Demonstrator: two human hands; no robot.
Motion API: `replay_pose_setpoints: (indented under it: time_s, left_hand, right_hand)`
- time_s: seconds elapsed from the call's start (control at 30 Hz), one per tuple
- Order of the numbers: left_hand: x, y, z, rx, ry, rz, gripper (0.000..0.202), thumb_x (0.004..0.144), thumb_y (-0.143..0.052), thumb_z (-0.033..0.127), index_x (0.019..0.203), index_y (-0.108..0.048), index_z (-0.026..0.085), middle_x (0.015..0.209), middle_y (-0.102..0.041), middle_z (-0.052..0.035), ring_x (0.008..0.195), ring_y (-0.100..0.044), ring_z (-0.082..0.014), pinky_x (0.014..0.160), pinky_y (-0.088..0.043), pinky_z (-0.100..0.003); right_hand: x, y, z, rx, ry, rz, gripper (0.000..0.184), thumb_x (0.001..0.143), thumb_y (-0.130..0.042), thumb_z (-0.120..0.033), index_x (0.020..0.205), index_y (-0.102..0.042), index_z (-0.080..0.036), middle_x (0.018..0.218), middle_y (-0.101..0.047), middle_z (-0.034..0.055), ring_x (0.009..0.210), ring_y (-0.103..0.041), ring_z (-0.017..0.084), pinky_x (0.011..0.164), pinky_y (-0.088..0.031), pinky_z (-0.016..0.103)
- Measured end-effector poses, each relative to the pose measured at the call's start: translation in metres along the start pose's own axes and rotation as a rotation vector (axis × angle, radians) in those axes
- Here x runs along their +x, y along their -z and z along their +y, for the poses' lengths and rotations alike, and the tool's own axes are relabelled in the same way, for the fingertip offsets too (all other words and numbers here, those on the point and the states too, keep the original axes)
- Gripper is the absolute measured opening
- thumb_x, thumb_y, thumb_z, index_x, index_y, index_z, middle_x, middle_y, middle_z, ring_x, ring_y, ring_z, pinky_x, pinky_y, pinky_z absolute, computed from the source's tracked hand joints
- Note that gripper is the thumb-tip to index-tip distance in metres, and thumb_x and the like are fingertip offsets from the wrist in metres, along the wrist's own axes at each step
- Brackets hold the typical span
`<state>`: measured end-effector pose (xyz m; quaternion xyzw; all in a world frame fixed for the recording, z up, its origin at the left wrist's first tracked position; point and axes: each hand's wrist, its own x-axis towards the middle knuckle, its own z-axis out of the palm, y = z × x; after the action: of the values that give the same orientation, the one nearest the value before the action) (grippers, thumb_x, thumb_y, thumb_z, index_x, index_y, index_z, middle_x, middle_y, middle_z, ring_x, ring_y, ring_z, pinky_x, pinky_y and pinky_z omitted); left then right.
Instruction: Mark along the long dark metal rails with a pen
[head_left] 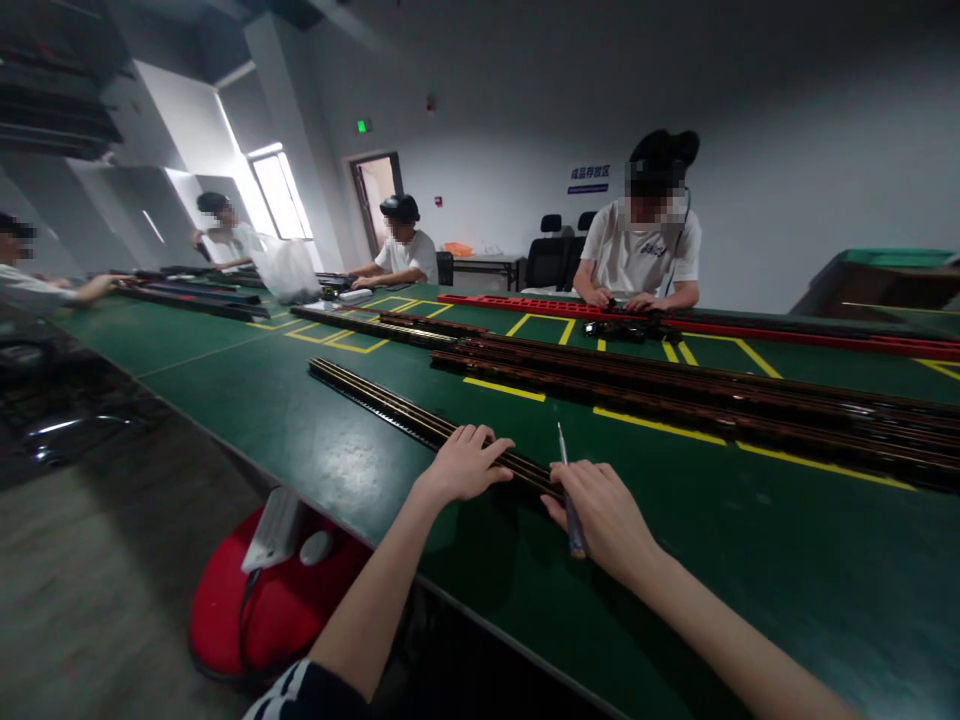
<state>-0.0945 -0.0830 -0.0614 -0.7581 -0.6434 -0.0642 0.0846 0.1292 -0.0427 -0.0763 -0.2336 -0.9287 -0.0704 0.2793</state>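
A long dark rail [382,400] with brass-coloured lines along it lies at a slant on the green table. My left hand [463,465] is closed over the rail's nearer part, fingers across the top and thumb on the near side. At the rail's near end, my right hand [607,510] holds a slim screwdriver [574,530], its shaft pointing up and away from me. The thumb and index finger of that hand are also at the rail's end, which they partly hide.
Several dark rails [675,390] lie in a bundle beyond my hands, by yellow tape lines [660,424]. Across the green table [300,430], a person [637,250] handles a dark part beside a red rail [510,303]. Other people sit farther left. A red stool [247,620] stands below the near edge.
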Motion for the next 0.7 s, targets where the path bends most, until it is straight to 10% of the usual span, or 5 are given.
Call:
replay_pose_setpoints:
  time_s: [0.7]
  left_hand:
    - [-0.093,0.039,-0.134,-0.442,0.221,-0.109,0.036,0.085,-0.057,0.041,0.116,-0.066,0.024,0.119,-0.067,-0.0038,0.113,-0.057,-0.0203,0.103,-0.04,-0.032]
  right_hand:
    - [0.091,-0.039,-0.101,0.35,0.11,-0.265,0.024,0.087,-0.059,-0.016,0.112,-0.058,-0.014,0.107,-0.067,0.0108,0.095,-0.057,0.024,0.081,-0.046,0.036]
